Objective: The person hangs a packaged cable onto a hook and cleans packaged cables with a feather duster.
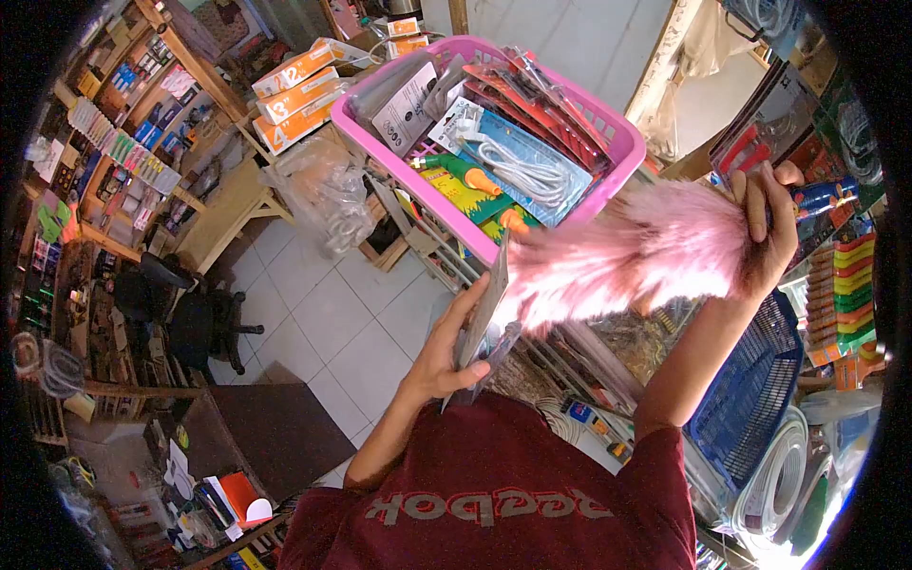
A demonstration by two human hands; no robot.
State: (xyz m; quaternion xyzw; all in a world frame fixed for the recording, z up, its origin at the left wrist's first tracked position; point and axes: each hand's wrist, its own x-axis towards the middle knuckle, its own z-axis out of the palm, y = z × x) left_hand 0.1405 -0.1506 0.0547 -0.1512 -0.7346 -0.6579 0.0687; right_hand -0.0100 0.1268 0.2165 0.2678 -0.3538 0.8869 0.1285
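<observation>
My right hand (774, 223) is closed around one end of a fluffy pink feather duster (632, 247), which stretches leftward in front of me. My left hand (439, 351) grips a flat carded package (487, 313), seen almost edge-on, with clear plastic on the side toward the duster. The duster's far end meets or overlaps the package face; exact contact is hard to see. Just beyond both hands stands a pink plastic basket (414, 180) holding a blue pack with a white cable (522, 166), red carded packs (546, 109) and a green-and-orange hose nozzle (461, 173).
Orange-and-white boxes (299, 100) are stacked left of the basket, above a crumpled plastic bag (328, 195). A blue basket (746, 389) and coiled white hose (774, 475) lie to the right. Office chair (204, 309) and stocked shelves (123, 142) stand left.
</observation>
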